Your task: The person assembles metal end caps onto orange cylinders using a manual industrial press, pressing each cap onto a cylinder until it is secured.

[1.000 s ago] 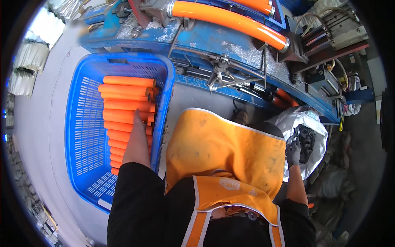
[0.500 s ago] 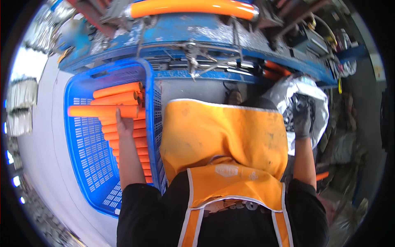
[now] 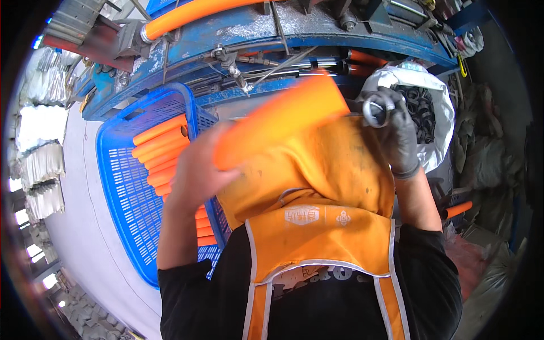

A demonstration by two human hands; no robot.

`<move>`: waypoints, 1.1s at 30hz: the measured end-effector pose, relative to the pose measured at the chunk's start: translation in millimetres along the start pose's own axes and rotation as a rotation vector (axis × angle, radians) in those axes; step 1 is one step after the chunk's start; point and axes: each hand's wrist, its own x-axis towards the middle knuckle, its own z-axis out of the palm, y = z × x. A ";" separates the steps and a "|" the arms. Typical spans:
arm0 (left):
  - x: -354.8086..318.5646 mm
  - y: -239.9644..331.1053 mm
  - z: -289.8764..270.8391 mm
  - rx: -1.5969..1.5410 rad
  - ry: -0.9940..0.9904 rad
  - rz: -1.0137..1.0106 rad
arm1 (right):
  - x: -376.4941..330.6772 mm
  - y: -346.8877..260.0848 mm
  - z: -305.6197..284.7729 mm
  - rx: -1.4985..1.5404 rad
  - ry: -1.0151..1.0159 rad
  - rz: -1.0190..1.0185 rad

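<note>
My bare left hand [image 3: 201,164] grips one end of an orange tube [image 3: 283,122], which is blurred by motion and slants up to the right above my lap. In my gloved right hand [image 3: 399,136] a ring-shaped black fitting [image 3: 376,112] is held, its round opening turned toward the tube. A gap separates the tube's far end from the fitting. Beside my right hand stands a white sack [image 3: 442,82] with many dark rings [image 3: 420,110] inside. To my left, a blue plastic basket [image 3: 122,226] holds a stack of orange tubes [image 3: 161,144].
A blue metal bench [image 3: 226,31] with a longer orange tube [image 3: 198,12] and metal fixtures crosses the far side. Rods and pipes lie on its lower shelf. An orange piece [image 3: 458,209] lies at the right, near plastic bags [image 3: 481,164].
My left hand has lifted the tube out over the basket's edge and brought it right, above my lap. My right hand has come out of the sack with a black fitting.
</note>
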 end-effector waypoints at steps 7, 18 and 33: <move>10.3 30.8 30.8 -0.066 -0.283 0.013 | -13.4 -22.6 14.4 -0.230 -0.247 -0.013; -0.8 21.6 67.1 0.064 -0.198 0.079 | -14.6 -4.2 12.8 -0.668 -0.371 -0.323; 0.6 40.9 74.0 0.209 -0.032 0.109 | -18.7 -4.5 24.7 -0.608 -0.204 -0.201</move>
